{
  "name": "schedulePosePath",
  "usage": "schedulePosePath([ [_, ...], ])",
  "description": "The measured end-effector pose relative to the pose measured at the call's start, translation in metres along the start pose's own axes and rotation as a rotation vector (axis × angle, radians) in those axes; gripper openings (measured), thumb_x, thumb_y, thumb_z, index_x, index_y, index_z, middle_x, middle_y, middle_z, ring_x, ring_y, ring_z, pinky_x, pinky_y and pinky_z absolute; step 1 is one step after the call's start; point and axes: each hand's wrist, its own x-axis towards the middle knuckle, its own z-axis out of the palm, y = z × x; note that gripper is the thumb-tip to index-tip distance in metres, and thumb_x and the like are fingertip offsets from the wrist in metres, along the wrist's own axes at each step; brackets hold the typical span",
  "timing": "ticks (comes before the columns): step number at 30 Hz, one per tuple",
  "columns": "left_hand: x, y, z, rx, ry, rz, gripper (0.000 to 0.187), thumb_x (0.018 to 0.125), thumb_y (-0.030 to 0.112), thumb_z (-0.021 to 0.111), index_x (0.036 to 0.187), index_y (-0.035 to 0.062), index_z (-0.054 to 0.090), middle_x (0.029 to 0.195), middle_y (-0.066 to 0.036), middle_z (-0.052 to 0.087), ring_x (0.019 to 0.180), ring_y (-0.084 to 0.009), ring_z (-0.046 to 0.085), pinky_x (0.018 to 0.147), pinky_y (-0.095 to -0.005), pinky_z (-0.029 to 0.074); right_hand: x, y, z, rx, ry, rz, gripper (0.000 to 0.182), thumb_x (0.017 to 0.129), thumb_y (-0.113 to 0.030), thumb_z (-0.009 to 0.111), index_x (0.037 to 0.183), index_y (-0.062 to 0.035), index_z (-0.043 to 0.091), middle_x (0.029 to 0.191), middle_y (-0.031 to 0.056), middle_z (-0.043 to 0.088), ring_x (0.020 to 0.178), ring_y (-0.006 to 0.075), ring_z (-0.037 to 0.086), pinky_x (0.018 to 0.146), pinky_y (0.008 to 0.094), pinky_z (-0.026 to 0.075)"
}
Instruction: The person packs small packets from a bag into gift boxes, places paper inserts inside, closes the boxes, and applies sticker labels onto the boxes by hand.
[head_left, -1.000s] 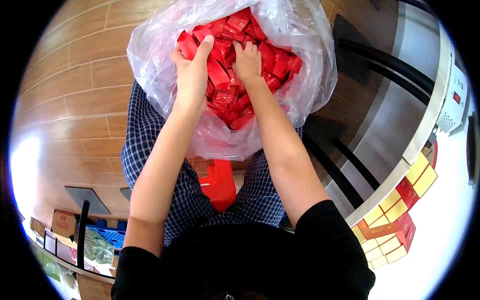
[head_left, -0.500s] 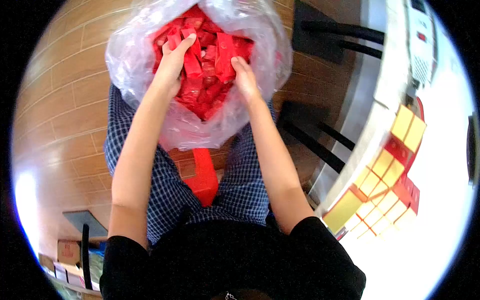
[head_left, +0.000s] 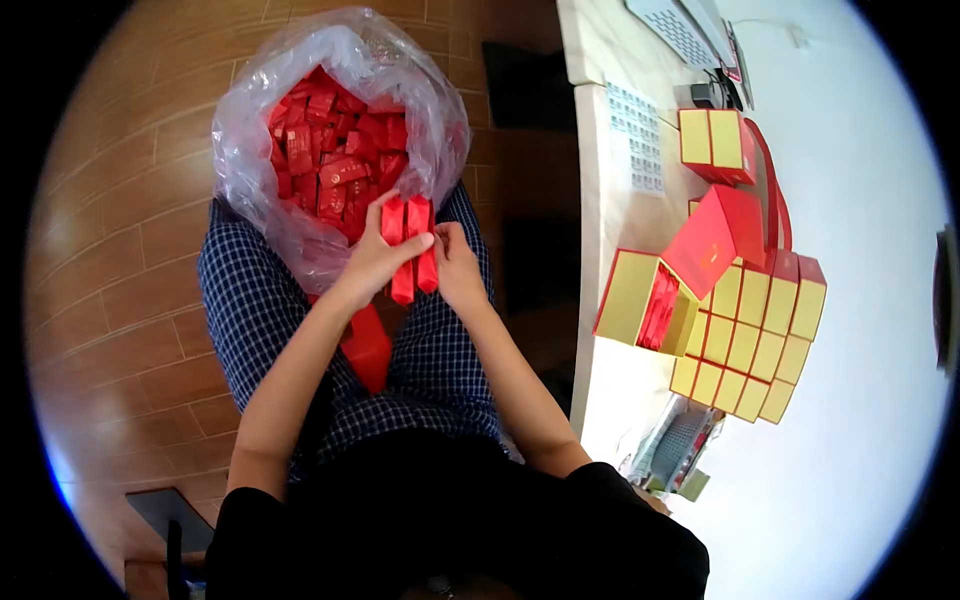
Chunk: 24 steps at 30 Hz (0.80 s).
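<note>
Upright side by side, two slim red foil packets (head_left: 393,222) are held in front of the bag, over my lap. My left hand (head_left: 372,258) is closed around them, its thumb lying across the packets. At their right side my right hand (head_left: 460,272) is closed, fingers curled against the right-hand packet. Just beyond, a clear plastic bag (head_left: 245,165) stands wide open between my knees, full of loose red packets (head_left: 330,150) of the same kind.
On the white table (head_left: 605,400) at the right stands an open red-and-gold box (head_left: 625,300) with red packets inside. Several gold-and-red boxes (head_left: 750,330) are stacked behind it. A printed sheet (head_left: 636,140) and a grey basket (head_left: 675,450) lie nearby. A red stool (head_left: 367,350) shows beneath me.
Both hands have come out of the bag, back toward my body, with the red packets now together. My view has turned right, showing more of the table and boxes.
</note>
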Motion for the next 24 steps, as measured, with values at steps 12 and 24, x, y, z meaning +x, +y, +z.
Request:
schedulePosePath([
  [12,-0.093,0.077,0.19,0.345,-0.563,0.407,0.074,0.085,0.015,0.071,0.141,0.0062,0.023,0.132,-0.016,0.044,0.122,-0.0226,0.048,0.102,-0.0355,0.04,-0.142,-0.026,-0.2,0.336,0.318,-0.563,0.045,0.094,-0.021,0.058,0.136,-0.0088,0.049,0.103,0.0102,0.055,0.091,0.0172,0.053,0.082,0.028,0.043],
  [24,-0.017,0.016,0.416,0.584,-0.701,0.605,0.068,0.086,0.028,0.067,0.134,0.0023,0.027,0.127,-0.024,0.043,0.118,-0.0313,0.049,0.098,-0.0402,0.042,-0.144,0.091,-0.373,0.856,0.573,-0.265,0.045,0.093,-0.032,0.061,0.132,-0.0104,0.057,0.086,-0.0052,0.058,0.066,0.0029,0.043,0.059,0.0188,0.036],
])
